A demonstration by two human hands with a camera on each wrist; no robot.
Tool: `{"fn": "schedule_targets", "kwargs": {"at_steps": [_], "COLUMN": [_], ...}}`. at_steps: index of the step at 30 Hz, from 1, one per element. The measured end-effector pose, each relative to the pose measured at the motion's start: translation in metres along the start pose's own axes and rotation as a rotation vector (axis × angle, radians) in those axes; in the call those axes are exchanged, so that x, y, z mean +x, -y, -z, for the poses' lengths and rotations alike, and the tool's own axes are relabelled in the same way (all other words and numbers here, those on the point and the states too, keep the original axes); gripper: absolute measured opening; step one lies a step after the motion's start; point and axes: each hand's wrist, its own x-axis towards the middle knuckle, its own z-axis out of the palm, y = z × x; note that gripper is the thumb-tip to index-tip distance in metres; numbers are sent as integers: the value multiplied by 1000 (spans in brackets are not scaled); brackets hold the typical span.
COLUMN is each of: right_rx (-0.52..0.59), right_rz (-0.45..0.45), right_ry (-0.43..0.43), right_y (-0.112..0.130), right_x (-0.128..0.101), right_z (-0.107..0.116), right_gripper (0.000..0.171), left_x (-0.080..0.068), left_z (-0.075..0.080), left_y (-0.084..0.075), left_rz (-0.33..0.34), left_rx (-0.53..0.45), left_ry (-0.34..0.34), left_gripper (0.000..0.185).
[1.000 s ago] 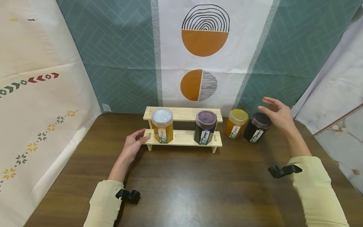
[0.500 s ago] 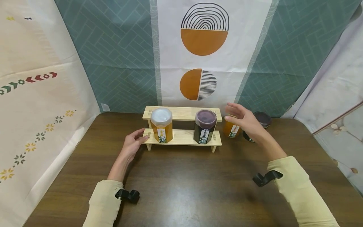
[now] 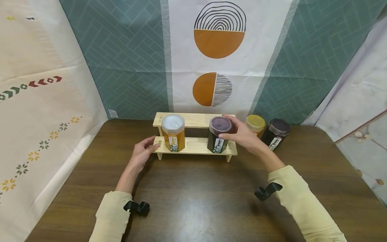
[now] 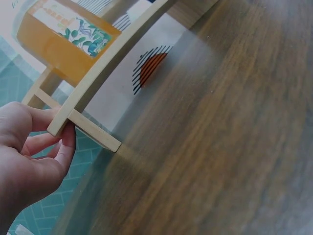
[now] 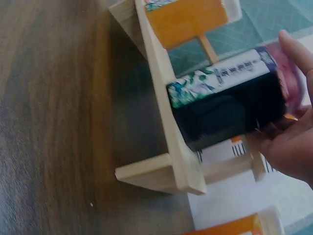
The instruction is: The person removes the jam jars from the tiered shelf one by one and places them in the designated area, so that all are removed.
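Observation:
A pale wooden two-step rack (image 3: 196, 147) stands on the dark wooden table (image 3: 193, 198). On its lower step are an amber jar with a white lid (image 3: 173, 136) and a dark jar with a purple lid (image 3: 219, 135). My right hand (image 3: 231, 129) curls round the dark jar's lid. In the right wrist view that hand (image 5: 292, 98) wraps the lid end of the dark jar (image 5: 230, 112) on the rack (image 5: 166, 122). My left hand (image 3: 152, 145) pinches the rack's left end. In the left wrist view the left hand (image 4: 44, 147) grips the rack's corner (image 4: 98, 73) below the amber jar (image 4: 58, 41).
On the table to the right of the rack stand an amber jar with a yellow lid (image 3: 255, 124) and a dark jar with a dark lid (image 3: 276, 132). Fabric backdrops close in the table at the back and on both sides.
My right hand has swung left from above the two loose jars to the dark jar on the rack and closed round its lid. The left hand has stayed on the rack.

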Motion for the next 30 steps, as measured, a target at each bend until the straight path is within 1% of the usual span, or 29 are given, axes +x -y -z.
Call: {"fn": "schedule_targets", "kwargs": {"at_steps": [4, 9, 15, 21, 26, 30], "right_rx": [-69, -67, -32, -47, -60, -34], "right_rz": [12, 20, 45, 46, 58, 68], "right_ry": [-39, -71, -87, -91, -129, -161], "right_y": [-2, -4, -7, -7, -9, -9], "right_x": [3, 4, 2, -3, -15, -30], "right_z": [-6, -7, -6, -3, 2, 11], "right_gripper": [71, 68, 68, 69, 69, 69], "left_x": [1, 1, 1, 1, 1, 0], "left_z": [0, 1, 0, 0, 1, 1], "left_y": [1, 1, 0, -1, -1, -1], "left_rz": [2, 4, 8, 7, 11, 8], "left_rx": [-6, -6, -7, -8, -14, -19], "left_ry": [5, 1, 8, 4, 6, 14], "left_gripper": [52, 51, 52, 52, 52, 51]}}
